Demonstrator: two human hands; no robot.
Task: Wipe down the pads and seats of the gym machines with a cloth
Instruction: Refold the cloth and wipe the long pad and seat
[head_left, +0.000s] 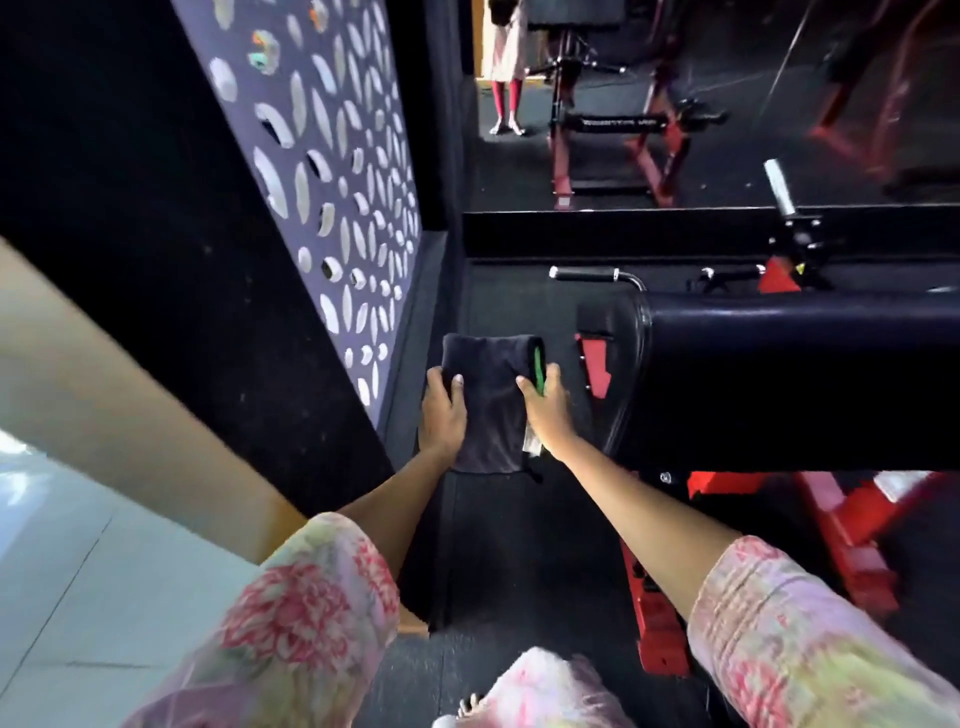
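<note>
Fingers of left hand and right hand grip dark cloth; long axis points away.

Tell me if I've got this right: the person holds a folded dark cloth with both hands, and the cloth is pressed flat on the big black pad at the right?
Not quite. The head view shows both the left hand and right hand gripping the folded dark cloth, but it is held in the air, left of the black pad, not touching it.

A single head-worn camera looks steeply down past outstretched forearms toward the dark gym floor.
</note>
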